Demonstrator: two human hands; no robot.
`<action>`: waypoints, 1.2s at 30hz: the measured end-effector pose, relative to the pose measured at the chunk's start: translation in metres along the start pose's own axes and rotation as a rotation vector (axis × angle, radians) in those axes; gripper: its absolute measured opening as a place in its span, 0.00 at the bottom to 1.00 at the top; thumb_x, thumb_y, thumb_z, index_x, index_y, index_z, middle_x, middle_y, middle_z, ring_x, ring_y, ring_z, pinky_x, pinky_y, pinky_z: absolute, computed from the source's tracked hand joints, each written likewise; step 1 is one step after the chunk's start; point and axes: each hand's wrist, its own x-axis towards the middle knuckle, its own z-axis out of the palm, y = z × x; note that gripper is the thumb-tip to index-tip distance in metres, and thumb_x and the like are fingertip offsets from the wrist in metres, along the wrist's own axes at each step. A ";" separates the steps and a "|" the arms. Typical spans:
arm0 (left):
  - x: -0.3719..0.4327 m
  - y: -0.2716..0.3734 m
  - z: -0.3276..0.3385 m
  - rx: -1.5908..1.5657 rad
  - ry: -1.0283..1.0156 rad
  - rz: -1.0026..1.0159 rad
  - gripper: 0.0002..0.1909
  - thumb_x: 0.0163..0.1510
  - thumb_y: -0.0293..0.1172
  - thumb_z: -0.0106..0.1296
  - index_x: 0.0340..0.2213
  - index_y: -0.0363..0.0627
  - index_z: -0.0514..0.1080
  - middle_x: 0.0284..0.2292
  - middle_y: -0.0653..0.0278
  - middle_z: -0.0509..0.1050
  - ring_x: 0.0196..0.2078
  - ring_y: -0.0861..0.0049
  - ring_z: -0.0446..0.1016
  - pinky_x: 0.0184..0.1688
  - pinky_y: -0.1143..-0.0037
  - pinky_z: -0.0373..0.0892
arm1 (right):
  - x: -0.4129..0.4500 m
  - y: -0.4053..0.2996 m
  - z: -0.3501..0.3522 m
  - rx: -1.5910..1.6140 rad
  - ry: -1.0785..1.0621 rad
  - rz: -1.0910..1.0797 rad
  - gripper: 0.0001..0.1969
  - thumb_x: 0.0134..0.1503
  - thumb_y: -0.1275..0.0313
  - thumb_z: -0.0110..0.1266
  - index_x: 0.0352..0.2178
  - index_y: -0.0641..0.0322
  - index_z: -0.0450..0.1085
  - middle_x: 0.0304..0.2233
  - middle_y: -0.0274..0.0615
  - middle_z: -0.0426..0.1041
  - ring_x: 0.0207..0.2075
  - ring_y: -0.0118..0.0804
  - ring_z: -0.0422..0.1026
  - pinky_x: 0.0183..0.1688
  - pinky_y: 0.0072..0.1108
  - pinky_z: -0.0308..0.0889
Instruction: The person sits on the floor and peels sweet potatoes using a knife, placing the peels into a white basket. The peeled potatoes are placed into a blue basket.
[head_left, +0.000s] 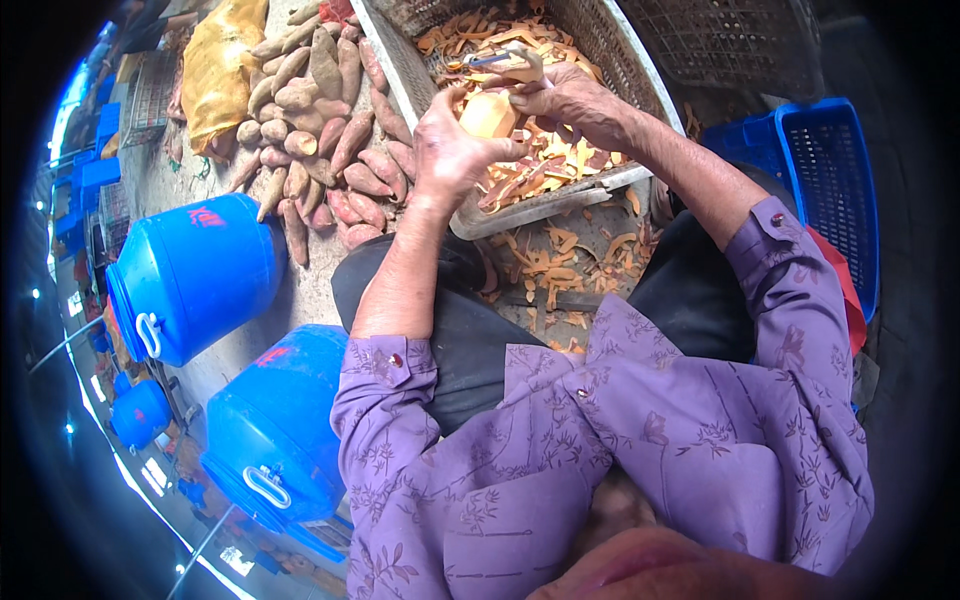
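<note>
My left hand (452, 146) holds a peeled, pale yellow-orange sweet potato (487, 115) between fingers and thumb. In my right hand (564, 97) is a peeler (501, 60) with a pale handle and a metal blade; the fingers cover part of it. The fingertips of that hand are close to the sweet potato, and I cannot tell if they touch it. Both hands are over a dirty, pale plastic crate (536, 206) that holds many orange and reddish peelings (517, 176).
Unpeeled sweet potatoes (300, 142) lie heaped on the floor left of the crate, beside a yellow mesh sack (220, 75). Two large blue plastic drums (217, 274) stand at the left. A blue basket (829, 180) is at the right. Peelings (559, 259) litter the floor between my legs.
</note>
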 end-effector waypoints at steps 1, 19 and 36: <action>-0.001 -0.006 -0.004 -0.264 -0.147 -0.172 0.30 0.34 0.28 0.64 0.41 0.34 0.67 0.30 0.60 0.73 0.28 0.72 0.73 0.30 0.75 0.70 | -0.001 -0.001 -0.002 0.004 -0.024 -0.021 0.18 0.56 0.62 0.51 0.46 0.52 0.70 0.18 0.25 0.64 0.17 0.16 0.56 0.16 0.13 0.51; -0.012 -0.001 -0.011 -0.451 -0.203 -0.308 0.28 0.28 0.22 0.57 0.39 0.36 0.72 0.30 0.69 0.72 0.30 0.84 0.69 0.34 0.84 0.67 | 0.017 0.010 -0.038 -1.170 0.324 -0.858 0.12 0.44 0.83 0.48 0.33 0.59 0.67 0.27 0.43 0.71 0.33 0.43 0.72 0.35 0.31 0.68; -0.012 -0.008 -0.016 0.097 0.081 0.024 0.22 0.31 0.29 0.59 0.33 0.37 0.71 0.27 0.54 0.75 0.31 0.64 0.76 0.36 0.73 0.70 | 0.019 0.021 -0.065 -1.336 0.289 -0.566 0.03 0.51 0.73 0.49 0.24 0.55 0.69 0.21 0.40 0.70 0.29 0.43 0.72 0.32 0.31 0.68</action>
